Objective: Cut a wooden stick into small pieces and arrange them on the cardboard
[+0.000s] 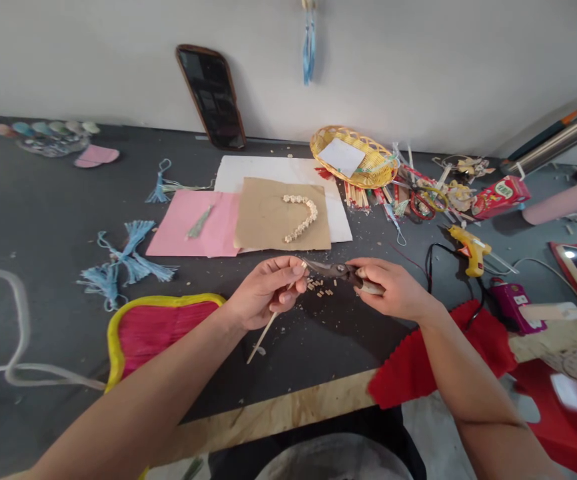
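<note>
My left hand [271, 287] pinches a thin pale wooden stick [262, 339], whose lower end slants down toward the table's front edge. My right hand [393, 288] is closed around the grey handles of a pair of shears [339, 270]. Their dark blades reach left to the stick's upper end at my left fingertips; whether they touch it I cannot tell. Small cut stick pieces [321, 288] lie scattered on the dark table below the shears. Beyond my hands, a curved row of small pale pieces [308, 217] lies on a brown card [253, 227].
Pink paper [178, 227] and a white sheet [288, 167] lie by the card. Blue tassels [131, 250] and a yellow-edged pink piece [163, 327] are left. Rightward are a wicker basket [386, 175], a yellow glue gun [468, 250] and red cloth [428, 363]. A phone [213, 100] leans behind.
</note>
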`<control>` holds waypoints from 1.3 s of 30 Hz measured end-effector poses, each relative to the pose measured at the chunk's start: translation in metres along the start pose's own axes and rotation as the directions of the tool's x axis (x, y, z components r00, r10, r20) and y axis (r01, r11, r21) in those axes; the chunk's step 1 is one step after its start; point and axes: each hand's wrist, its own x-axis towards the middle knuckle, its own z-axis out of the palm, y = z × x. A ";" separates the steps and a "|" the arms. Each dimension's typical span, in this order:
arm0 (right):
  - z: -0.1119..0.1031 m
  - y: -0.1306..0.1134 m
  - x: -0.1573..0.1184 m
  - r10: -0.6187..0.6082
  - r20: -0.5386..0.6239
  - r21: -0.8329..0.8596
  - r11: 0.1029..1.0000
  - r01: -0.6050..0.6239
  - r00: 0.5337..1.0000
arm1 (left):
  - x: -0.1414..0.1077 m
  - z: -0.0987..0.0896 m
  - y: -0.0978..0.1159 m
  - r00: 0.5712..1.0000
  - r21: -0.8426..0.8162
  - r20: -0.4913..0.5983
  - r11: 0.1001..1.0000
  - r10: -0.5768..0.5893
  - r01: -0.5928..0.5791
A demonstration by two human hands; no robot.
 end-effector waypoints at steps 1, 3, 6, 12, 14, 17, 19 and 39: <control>0.000 0.001 0.000 0.008 -0.014 0.000 1.000 -0.008 1.000 | 0.000 0.000 0.000 1.000 0.003 0.002 1.000 -0.001 0.001; -0.001 0.001 -0.001 0.034 -0.021 0.015 0.999 -0.034 0.999 | 0.000 -0.001 0.000 1.000 0.006 0.003 1.000 0.001 -0.001; -0.003 -0.002 -0.001 0.051 0.019 0.033 0.998 -0.051 0.999 | 0.001 -0.001 0.000 1.000 0.003 0.007 1.000 0.005 -0.005; -0.003 -0.004 0.001 -0.004 0.027 -0.003 1.000 0.004 1.000 | 0.000 0.000 0.001 1.000 0.000 0.012 1.000 0.014 -0.014; -0.002 -0.003 0.001 -0.014 0.017 -0.009 1.000 0.014 1.000 | 0.000 0.001 0.001 1.000 0.005 0.009 1.000 0.013 -0.013; 0.001 -0.001 0.000 -0.013 0.032 -0.024 1.000 0.014 0.999 | 0.001 0.001 0.001 1.000 0.009 0.000 1.000 0.013 -0.013; 0.003 0.000 0.000 0.006 0.016 -0.042 0.999 -0.005 1.000 | 0.001 0.000 0.000 1.000 0.011 -0.006 1.000 0.016 -0.016; 0.011 0.024 -0.001 0.260 -0.292 -0.381 0.851 -0.361 0.920 | -0.002 0.019 -0.013 0.993 0.299 -0.120 0.953 -0.005 0.041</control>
